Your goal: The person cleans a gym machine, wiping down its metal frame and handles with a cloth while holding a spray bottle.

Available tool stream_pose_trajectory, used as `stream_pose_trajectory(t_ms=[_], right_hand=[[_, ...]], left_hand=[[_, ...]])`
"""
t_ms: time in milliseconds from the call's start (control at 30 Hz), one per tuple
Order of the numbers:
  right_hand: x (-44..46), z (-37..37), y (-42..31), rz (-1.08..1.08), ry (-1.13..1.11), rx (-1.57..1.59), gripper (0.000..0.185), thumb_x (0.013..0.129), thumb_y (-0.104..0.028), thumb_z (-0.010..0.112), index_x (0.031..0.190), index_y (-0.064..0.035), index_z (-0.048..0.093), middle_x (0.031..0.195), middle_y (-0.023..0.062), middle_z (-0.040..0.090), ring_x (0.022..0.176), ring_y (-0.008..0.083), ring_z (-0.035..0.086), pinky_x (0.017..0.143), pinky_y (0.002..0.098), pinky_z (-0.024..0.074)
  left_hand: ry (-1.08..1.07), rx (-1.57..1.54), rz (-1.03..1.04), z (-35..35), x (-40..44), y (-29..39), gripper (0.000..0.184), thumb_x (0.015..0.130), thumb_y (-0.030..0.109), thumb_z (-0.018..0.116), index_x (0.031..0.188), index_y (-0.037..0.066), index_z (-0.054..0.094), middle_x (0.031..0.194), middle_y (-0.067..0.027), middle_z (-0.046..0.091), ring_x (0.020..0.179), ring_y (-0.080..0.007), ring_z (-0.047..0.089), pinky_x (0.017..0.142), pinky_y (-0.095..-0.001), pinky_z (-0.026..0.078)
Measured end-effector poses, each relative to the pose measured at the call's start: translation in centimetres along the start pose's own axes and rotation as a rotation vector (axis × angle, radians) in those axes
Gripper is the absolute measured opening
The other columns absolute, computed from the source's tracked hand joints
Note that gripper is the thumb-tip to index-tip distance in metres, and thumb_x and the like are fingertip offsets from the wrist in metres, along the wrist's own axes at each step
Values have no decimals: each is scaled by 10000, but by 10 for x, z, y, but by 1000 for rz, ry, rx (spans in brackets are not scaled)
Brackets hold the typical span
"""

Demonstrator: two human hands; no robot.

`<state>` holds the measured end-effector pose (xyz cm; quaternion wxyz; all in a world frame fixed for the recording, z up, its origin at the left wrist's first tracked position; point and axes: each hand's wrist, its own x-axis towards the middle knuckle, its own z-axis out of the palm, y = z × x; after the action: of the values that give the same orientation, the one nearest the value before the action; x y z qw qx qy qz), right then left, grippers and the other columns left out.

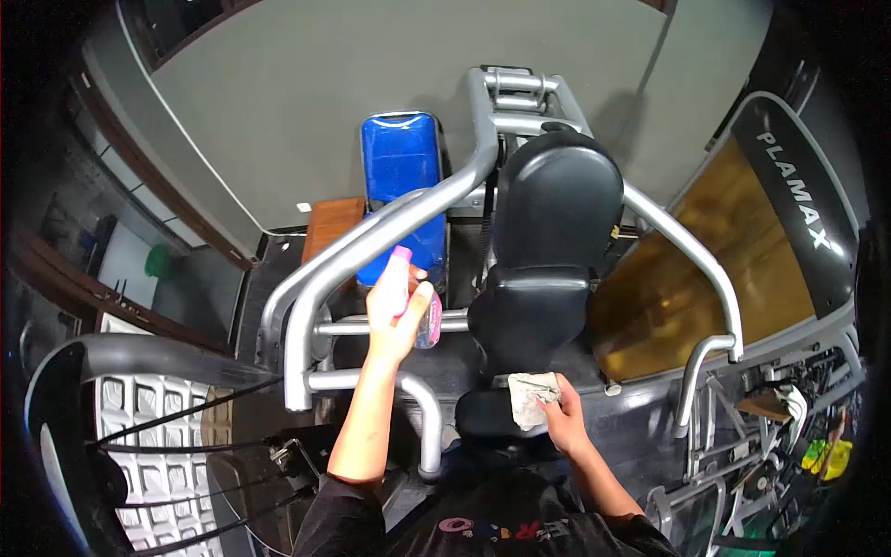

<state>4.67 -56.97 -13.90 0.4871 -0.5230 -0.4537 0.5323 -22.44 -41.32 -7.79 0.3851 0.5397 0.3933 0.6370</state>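
My left hand (pixel 397 311) is wrapped round a spray bottle (pixel 428 323) with a pink and white top, held over the silver tubing left of the seat. In my right hand (pixel 561 418) is a crumpled whitish cloth (pixel 532 401), over the front of the black seat (pixel 483 415). The black padded backrest (pixel 560 197) of the exercise machine stands upright in front of me. Curved silver bars (pixel 390 221) run out from the machine's top on both sides.
A blue chair (pixel 401 158) stands behind the left bar, beside a brown wooden piece (pixel 332 228). On the right are a panel marked PLAMAX (pixel 794 190) and metal frames. A white moulded panel (pixel 167 441) lies at the lower left.
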Motion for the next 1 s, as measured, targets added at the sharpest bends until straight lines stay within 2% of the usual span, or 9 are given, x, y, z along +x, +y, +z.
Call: stream_pose_trajectory(t_ms=[67, 200, 267, 433, 500, 633, 700, 833, 1000], right_hand=[[-4, 1, 5, -16, 19, 35, 274, 903, 25, 514, 1169, 17, 577, 1044, 39, 649, 973, 100, 576, 860, 254, 460], [-6, -9, 13, -25, 52, -13, 270, 940, 53, 468, 1189, 18, 567, 1109, 32, 631, 1059, 102, 561, 933, 249, 439], [-4, -12, 15, 5, 73, 1, 269, 944, 47, 465, 1191, 16, 567, 1110, 32, 631, 1059, 105, 563, 936, 249, 438], [5, -18, 2, -8, 88, -56, 290, 941, 50, 447, 1200, 10, 572, 1110, 37, 633, 1055, 109, 567, 927, 247, 442], [6, -19, -5, -27, 79, -43, 289, 939, 48, 452, 1199, 9, 573, 1108, 39, 633, 1050, 110, 569, 922, 248, 443], [8, -20, -5, -67, 96, 22, 283, 929, 38, 479, 1193, 8, 577, 1093, 37, 640, 1016, 103, 573, 898, 248, 447], [12, -22, -5, -52, 60, -13, 275, 924, 38, 486, 1180, 8, 582, 1076, 33, 646, 1003, 99, 573, 891, 247, 446], [24, -16, -21, -43, -12, -76, 240, 912, 39, 506, 1131, 11, 599, 1026, 23, 660, 966, 89, 576, 867, 244, 448], [49, -21, -17, -146, -43, -205, 271, 865, 44, 512, 1123, 25, 594, 1011, 67, 687, 967, 117, 618, 859, 272, 483]], left_hand=[[-104, 111, 106, 3, 6, 1, 223, 865, 39, 697, 1063, -27, 617, 814, -15, 601, 707, -78, 544, 683, -249, 473], [-119, 57, 71, 5, 7, -1, 177, 864, 30, 688, 1026, -9, 628, 788, -13, 583, 689, -76, 546, 650, -255, 467], [-214, 213, 67, 3, 4, -10, 438, 891, 58, 671, 1311, -19, 570, 986, -41, 626, 797, -94, 591, 744, -270, 505], [-152, -120, -253, 16, 7, -4, 458, 907, 69, 669, 1350, 22, 561, 993, -23, 621, 786, -76, 584, 697, -251, 509], [-93, -157, -328, 22, 12, 2, 198, 878, 43, 689, 1068, 19, 638, 848, -4, 621, 698, -70, 590, 665, -241, 499], [-88, -90, -347, 20, 19, -7, 163, 880, 58, 683, 1035, 18, 652, 834, -2, 626, 689, -68, 592, 659, -243, 503], [-120, 30, -367, 16, 26, -11, 293, 894, 118, 690, 1171, 36, 641, 912, 0, 635, 721, -77, 588, 658, -244, 495], [-55, 151, -344, 24, 44, -6, 124, 848, 113, 714, 922, 26, 664, 731, -6, 629, 650, -75, 595, 623, -254, 489], [-163, 137, -319, 39, 62, -19, 129, 842, 131, 723, 911, 38, 665, 779, -3, 636, 661, -89, 596, 640, -268, 501]])
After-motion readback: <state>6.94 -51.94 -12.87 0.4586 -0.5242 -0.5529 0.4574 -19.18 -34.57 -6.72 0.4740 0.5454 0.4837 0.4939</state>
